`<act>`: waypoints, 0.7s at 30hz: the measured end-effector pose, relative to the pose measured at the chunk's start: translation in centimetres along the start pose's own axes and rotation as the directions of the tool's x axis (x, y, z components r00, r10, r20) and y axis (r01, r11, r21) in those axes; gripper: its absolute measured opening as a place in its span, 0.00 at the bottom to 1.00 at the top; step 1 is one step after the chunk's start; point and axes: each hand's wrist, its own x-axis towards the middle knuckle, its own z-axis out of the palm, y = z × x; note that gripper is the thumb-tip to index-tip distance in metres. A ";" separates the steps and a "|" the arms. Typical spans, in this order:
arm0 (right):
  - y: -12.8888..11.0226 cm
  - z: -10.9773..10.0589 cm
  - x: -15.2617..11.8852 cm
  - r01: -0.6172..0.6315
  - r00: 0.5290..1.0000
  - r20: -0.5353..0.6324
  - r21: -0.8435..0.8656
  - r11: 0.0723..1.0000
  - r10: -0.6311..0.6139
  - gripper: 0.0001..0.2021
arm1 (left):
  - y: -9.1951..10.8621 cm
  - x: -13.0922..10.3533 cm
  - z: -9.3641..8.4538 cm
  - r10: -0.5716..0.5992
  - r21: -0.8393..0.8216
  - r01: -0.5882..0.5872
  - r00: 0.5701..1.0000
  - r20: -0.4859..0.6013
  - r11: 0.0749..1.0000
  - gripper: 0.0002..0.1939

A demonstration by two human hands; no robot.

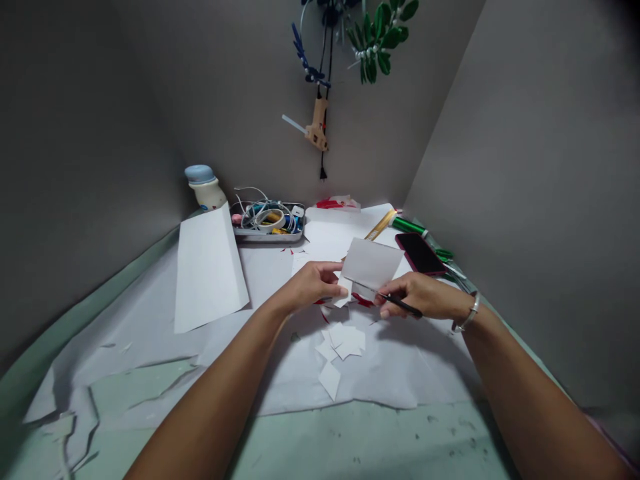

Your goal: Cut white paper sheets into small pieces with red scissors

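In my left hand [316, 285], thumb and fingers pinch the left edge of a white paper piece [373, 259]. My right hand [417, 295] is closed around the black handles of a pair of scissors [406, 307]. The blades reach left across the lower part of the paper, and a narrow strip hangs below them near my left thumb. Under the hands lies a small loose pile of cut white paper pieces [345, 339], with one diamond-shaped piece [330, 380] nearer to me. Red scraps [363, 300] show beneath the held paper.
A folded white sheet [207, 273] stands at left, near a blue-lidded bottle [205, 187]. Behind is a metal tray [270, 236] of cords and tape. A phone [420, 253] and green roll [409, 224] lie at right. A glue gun [317, 127] hangs on the wall.
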 end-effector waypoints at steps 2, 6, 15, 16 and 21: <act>0.2 0.1 0.2 0.005 1.000 -0.008 -0.010 1.000 -0.005 0.17 | 0.0 0.0 0.0 -0.005 -0.004 0.005 1.000 0.000 1.000 0.28; 0.4 0.5 0.7 0.026 0.999 -0.038 -0.020 0.999 -0.027 0.19 | 0.1 0.1 0.1 -0.023 -0.001 0.023 0.999 0.032 1.000 0.27; 0.3 0.8 0.9 0.059 0.997 -0.050 0.019 0.998 -0.058 0.17 | 0.1 0.0 -0.1 -0.017 0.016 0.017 1.000 0.016 1.000 0.26; 0.3 0.8 0.9 0.057 0.997 -0.044 0.021 0.998 -0.056 0.17 | 0.1 0.0 -0.1 -0.020 0.015 0.019 1.000 0.018 1.000 0.26; 0.7 0.7 1.0 0.054 0.992 -0.116 0.001 0.999 -0.053 0.17 | 0.1 -0.1 -0.1 -0.023 -0.011 0.023 1.000 0.012 1.000 0.35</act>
